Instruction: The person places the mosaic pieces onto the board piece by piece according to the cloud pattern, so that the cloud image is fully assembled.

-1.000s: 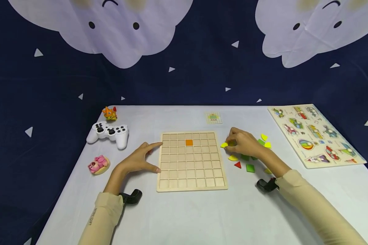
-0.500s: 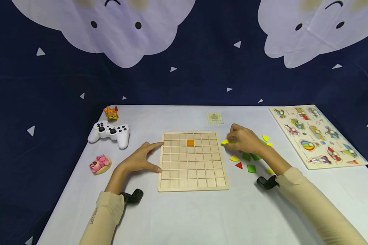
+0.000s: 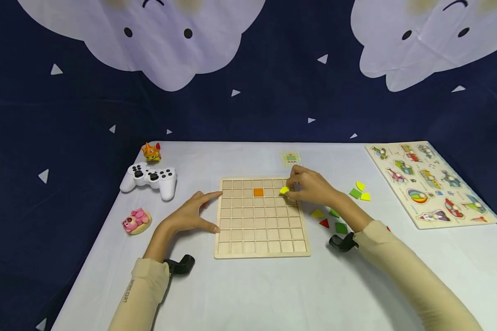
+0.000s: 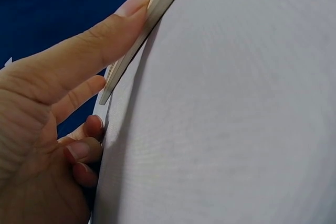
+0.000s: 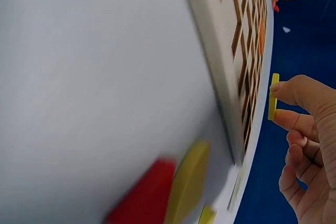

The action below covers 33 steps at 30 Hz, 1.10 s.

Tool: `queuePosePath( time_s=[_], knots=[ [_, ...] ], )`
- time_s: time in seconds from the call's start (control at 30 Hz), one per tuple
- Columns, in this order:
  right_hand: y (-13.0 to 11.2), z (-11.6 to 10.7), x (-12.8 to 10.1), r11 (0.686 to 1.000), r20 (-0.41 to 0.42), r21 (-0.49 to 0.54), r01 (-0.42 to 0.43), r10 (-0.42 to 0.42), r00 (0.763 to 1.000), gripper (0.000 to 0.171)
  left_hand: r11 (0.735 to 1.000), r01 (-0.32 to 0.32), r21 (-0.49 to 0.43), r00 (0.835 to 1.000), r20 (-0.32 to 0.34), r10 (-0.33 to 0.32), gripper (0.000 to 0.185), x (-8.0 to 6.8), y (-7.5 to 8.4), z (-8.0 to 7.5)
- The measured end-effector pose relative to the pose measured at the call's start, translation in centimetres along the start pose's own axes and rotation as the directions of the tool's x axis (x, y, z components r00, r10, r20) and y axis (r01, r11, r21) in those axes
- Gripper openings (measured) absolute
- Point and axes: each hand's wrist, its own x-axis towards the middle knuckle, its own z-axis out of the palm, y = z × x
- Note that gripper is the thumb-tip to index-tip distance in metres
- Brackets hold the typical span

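A wooden grid board [image 3: 262, 239] lies in the middle of the white table, with one orange square tile [image 3: 258, 192] set in its second row. My right hand [image 3: 300, 186] hovers over the board's upper right cells and pinches a small yellow piece [image 3: 284, 190] [image 5: 272, 97] between thumb and forefinger, just above the board [image 5: 239, 40]. My left hand [image 3: 190, 214] rests flat on the table with straight fingers touching the board's left edge [image 4: 157, 3]. Loose yellow, green and red pieces [image 3: 333, 218] lie right of the board.
A white game controller [image 3: 149, 178], an orange toy figure [image 3: 151, 152] and a pink toy [image 3: 134, 221] sit at the left. A picture peg puzzle [image 3: 432, 181] lies at the far right. A small pattern card [image 3: 291, 158] lies behind the board.
My right hand has lifted the yellow piece from the pile and carried it left, over the board's upper right corner. The left hand has stayed in place.
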Motion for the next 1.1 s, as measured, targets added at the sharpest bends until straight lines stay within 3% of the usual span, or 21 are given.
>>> queuePosePath(
  time_s=[0.4, 0.73, 1.1],
  knots=[
    [-2.7, 1.9, 2.9, 0.992, -0.009, -0.009, 0.127, -0.127, 0.992, 0.019, 1.000, 0.013, -0.006, 1.000, 0.003, -0.013, 0.104, 0.0, 0.0, 0.1],
    [-3.8, 2.9, 4.3, 0.992, 0.012, -0.017, 0.123, -0.123, 0.992, 0.016, 1.000, 0.012, -0.012, 1.000, -0.001, -0.012, 0.104, 0.0, -0.1, -0.1],
    [-4.9, 3.9, 5.7, 0.973, 0.017, -0.105, 0.206, -0.205, 0.979, 0.013, 1.000, 0.014, -0.008, 1.000, -0.002, -0.014, 0.104, -0.1, 0.0, -0.1]
  ],
)
